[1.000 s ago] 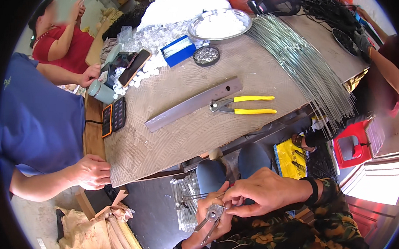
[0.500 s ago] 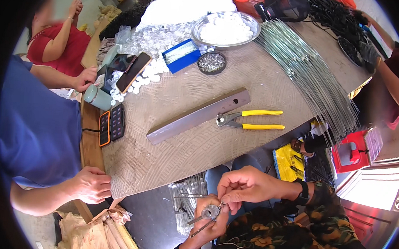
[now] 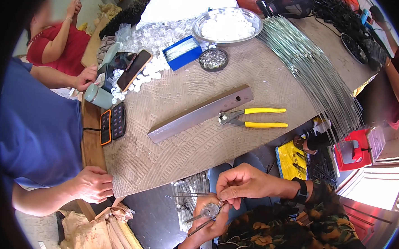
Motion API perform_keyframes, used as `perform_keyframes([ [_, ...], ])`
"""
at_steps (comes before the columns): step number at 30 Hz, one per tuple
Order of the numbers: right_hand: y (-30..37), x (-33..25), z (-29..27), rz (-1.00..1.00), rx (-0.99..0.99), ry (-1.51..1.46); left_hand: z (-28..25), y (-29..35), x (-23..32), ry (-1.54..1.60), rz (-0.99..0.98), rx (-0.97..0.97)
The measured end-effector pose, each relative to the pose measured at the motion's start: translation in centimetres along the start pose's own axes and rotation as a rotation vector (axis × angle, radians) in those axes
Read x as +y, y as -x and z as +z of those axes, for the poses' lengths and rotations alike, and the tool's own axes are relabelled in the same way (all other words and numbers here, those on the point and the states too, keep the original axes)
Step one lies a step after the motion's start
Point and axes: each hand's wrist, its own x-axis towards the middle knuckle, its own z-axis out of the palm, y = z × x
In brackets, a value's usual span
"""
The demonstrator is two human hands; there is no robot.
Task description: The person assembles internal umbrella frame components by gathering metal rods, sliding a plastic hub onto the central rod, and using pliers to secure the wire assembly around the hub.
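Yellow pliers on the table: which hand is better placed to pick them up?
Probably the right hand: it sits nearer below the yellow pliers and pinches only a thin wire, while the left hand grips a metal tool.

We note yellow-handled steel pliers [image 3: 253,118], a blue rectangular plastic box [image 3: 181,52], a grey flat metal bar [image 3: 200,113], and a camouflage-patterned sleeve [image 3: 311,229].

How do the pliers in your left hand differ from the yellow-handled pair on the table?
The pliers in the left hand have bare metal handles; the yellow-handled pliers have coated grips. The first are held below the table edge, the right hand pinching at their head; the second lie untouched beside the metal bar. Both are metal-jawed.
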Motion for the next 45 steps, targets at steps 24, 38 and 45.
perform_keyframes([
  [24,2.5,-3.7,-8.2,-0.479,0.834,2.070,-0.2,-1.2,3.1,0.333,-0.067,-0.094],
  [38,9.4,-4.2,1.1,-0.546,0.562,2.171,-0.5,-0.1,2.0,0.116,-0.028,-0.125],
  [45,9.4,-3.9,1.0,-0.869,0.617,2.710,0.0,-0.4,2.8,0.094,0.079,-0.155],
])
